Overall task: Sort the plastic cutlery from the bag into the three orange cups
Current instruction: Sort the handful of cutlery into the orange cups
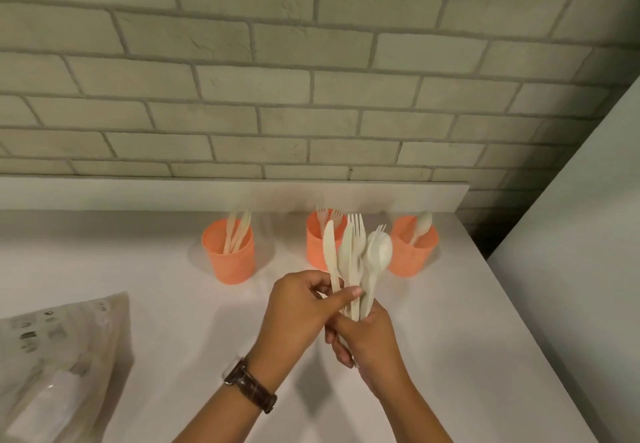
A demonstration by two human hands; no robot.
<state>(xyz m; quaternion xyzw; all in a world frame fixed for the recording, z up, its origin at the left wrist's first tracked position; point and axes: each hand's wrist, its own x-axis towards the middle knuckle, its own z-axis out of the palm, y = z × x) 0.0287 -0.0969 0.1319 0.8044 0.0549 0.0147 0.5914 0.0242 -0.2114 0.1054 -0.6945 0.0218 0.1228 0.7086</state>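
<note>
cups near bench [138,269] back edge: left cup [230,262] knives [237,231] | middle cup [316,248] forks [327,213] | right cup [415,259] one spoon [423,222] | bag [62,356] at front-left edge | right hand [372,342] clenched round upright cutlery bundle [360,259] | left hand [298,307] pinching a knife [329,248] in it

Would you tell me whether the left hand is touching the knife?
Touching: the head view shows the left hand pinching the knife by its handle.
</note>
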